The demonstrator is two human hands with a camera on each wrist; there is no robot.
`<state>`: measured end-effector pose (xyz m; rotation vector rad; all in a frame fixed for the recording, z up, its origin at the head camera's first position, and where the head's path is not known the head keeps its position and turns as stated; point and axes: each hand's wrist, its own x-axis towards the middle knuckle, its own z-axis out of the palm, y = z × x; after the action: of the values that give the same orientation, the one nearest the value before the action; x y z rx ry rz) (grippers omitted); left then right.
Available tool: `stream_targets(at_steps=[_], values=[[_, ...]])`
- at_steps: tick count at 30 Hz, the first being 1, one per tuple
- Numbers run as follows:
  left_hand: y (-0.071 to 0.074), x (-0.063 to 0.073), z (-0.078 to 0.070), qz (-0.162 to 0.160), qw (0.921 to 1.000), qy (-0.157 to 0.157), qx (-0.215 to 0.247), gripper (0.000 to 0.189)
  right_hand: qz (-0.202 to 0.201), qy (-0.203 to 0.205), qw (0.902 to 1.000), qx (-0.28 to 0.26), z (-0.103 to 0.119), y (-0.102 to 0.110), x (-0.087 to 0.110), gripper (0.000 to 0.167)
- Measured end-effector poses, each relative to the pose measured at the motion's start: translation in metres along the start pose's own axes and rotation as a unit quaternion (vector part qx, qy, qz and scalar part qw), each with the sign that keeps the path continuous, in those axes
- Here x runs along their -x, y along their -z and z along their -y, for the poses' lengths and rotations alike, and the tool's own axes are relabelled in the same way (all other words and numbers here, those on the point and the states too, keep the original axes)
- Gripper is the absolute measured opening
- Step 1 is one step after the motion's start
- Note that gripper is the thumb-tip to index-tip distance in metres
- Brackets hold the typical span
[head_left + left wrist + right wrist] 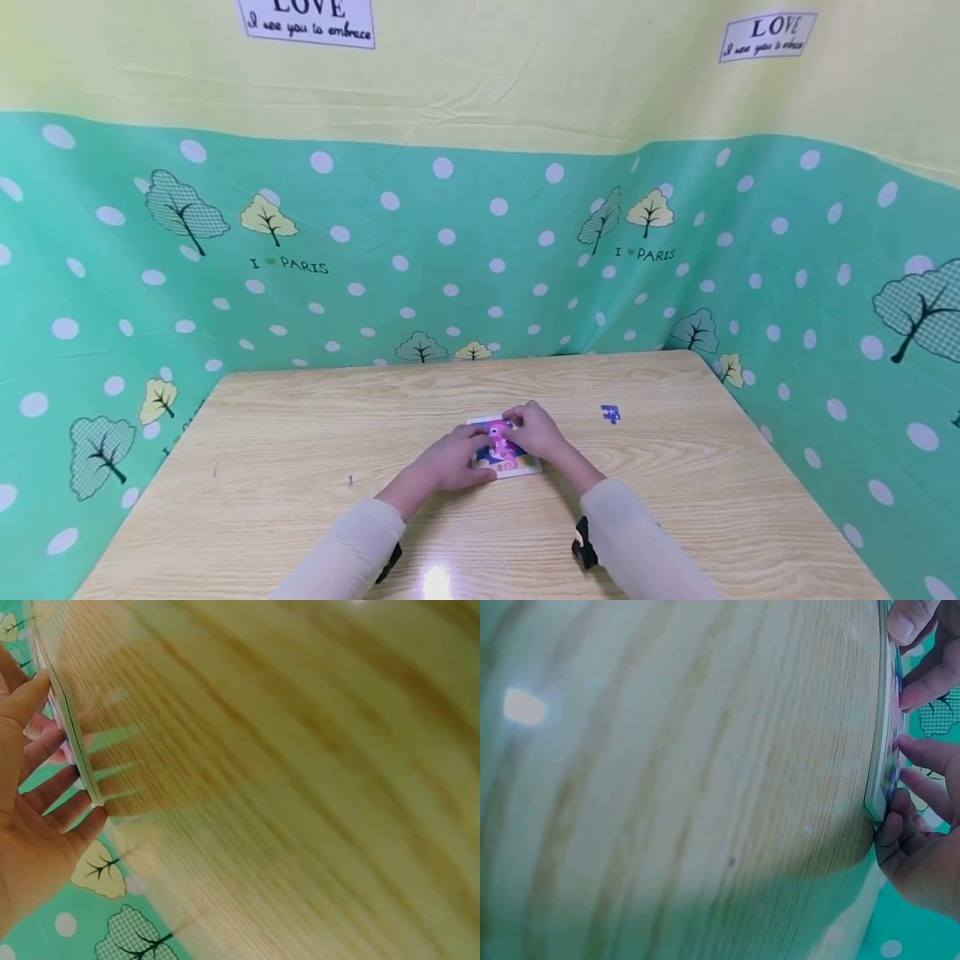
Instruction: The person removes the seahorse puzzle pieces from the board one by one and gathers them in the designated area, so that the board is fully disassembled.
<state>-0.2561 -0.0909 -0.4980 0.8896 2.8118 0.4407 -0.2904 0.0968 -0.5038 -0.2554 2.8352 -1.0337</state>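
Note:
A small jigsaw puzzle (517,462) with a pink seahorse on a dark blue ground lies flat on the table in the head view, framed by a pale border. My left hand (455,460) holds its left side, thumb at the near edge and fingers over the picture. In the left wrist view, the left fingertips (91,817) line the frame's side. My right hand (538,432) rests on the upper right part, thumb and index finger apart on the picture. Whether a piece sits between them is hidden. A loose blue puzzle piece (611,413) lies farther right.
The wood-grain table (315,433) carries a tiny dark mark (350,480) left of the hands. A green and yellow printed curtain (450,250) hangs behind the table and along both sides. Light glares off the near tabletop.

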Motion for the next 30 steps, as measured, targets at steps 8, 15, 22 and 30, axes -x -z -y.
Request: stream_targets(at_steps=[8,15,22,30], values=[[0.0009,0.0007,-0.0016,0.002,1.0,0.002,0.002,0.059,-0.001,-0.007,0.9999,-0.01,0.0023,-0.0001,0.0019,0.032],[0.0008,0.0006,-0.0015,0.002,1.0,0.002,0.003,0.059,-0.002,-0.013,0.9998,-0.016,0.0035,-0.0005,0.0024,0.033],[0.0,-0.0003,0.0004,0.001,1.0,0.0,0.001,0.059,-0.005,-0.006,0.9998,-0.016,0.0014,-0.0018,0.0003,0.03],[0.0004,0.0001,-0.0003,0.0,1.0,-0.001,0.001,0.06,-0.007,-0.006,0.9998,-0.019,0.0014,-0.0016,-0.0004,0.028]])
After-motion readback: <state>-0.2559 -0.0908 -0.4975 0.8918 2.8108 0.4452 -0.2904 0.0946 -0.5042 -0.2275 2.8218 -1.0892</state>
